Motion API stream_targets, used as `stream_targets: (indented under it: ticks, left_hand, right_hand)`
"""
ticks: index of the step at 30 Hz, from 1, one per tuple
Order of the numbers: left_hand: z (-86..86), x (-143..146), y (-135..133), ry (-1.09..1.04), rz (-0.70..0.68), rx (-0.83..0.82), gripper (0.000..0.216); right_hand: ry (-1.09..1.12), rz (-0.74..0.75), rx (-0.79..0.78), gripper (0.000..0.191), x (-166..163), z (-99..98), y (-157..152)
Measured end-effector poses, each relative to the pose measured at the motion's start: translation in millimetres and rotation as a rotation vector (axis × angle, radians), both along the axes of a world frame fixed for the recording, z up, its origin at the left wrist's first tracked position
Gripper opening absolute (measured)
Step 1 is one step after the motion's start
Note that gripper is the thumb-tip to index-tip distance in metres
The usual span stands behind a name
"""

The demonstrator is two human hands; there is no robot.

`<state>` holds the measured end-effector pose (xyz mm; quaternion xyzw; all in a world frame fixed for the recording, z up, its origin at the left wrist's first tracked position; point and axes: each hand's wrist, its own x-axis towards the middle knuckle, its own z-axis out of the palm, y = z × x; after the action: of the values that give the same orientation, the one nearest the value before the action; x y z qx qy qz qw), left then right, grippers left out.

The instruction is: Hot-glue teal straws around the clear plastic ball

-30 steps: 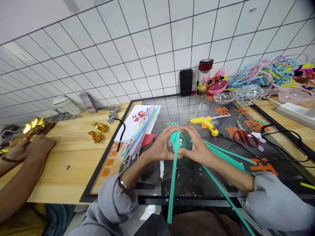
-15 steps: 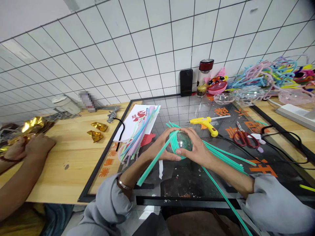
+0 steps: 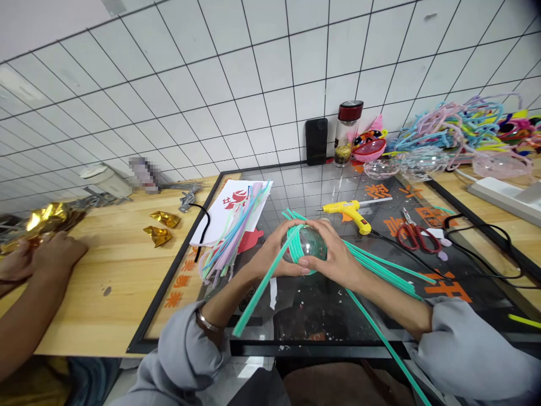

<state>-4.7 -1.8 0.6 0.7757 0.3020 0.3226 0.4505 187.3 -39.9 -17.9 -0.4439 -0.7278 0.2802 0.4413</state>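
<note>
A clear plastic ball point(image 3: 311, 242) wrapped with teal pipe cleaners point(image 3: 296, 243) is held between both hands above the dark glass work mat point(image 3: 321, 304). My left hand point(image 3: 270, 254) cups its left side, fingers curled round it. My right hand point(image 3: 338, 256) grips its right side with the thumb across the front. One teal pipe cleaner end point(image 3: 257, 296) sticks out down-left over my left forearm. More teal pipe cleaners point(image 3: 380, 270) trail right along the mat.
A bundle of pastel pipe cleaners point(image 3: 234, 234) lies on white paper point(image 3: 220, 217). Yellow glue gun point(image 3: 353, 211), red scissors point(image 3: 416, 237), black cables point(image 3: 482, 248), a jar point(image 3: 346, 132), a phone point(image 3: 316, 141) and tangled pipe cleaners point(image 3: 456, 127) sit behind. Another person's hand point(image 3: 51, 254) rests near gold foil point(image 3: 158, 234).
The free teal pipe cleaner end has swung from hanging straight down to pointing down-left. Both hands have stayed on the ball.
</note>
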Motion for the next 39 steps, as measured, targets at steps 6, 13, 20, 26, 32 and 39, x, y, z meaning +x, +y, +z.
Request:
stream_targets:
  ticks: [6,13,20,26,32,39]
  left_hand:
    - [-0.9,0,0,-0.047,0.022,-0.071,0.084]
    - [-6.6,0,5,-0.307,0.061,-0.344,0.086]
    - [0.4,6,-2,-0.512,0.065,-0.522,0.080]
    - [2.9,7,-2,-0.523,0.105,-0.557,0.075]
    - [3.2,6,-1,-0.468,0.140,-0.536,0.079]
    - [2.0,3,2,-0.369,0.211,-0.451,0.080]
  right_hand:
    - [0.003,0.003,0.038,0.059,5,1.8,-4]
    - [0.142,-0.171,0.178,0.037,11,3.5,-5]
    - [-0.015,-0.104,0.388,0.033,9,6.8,-12]
    - [-0.127,-0.179,0.531,0.035,8,7.1,-16]
    - [-0.138,-0.310,0.519,0.026,20,14.1,-5]
    - [-0.438,-0.650,0.079,0.038,71,15.5,37]
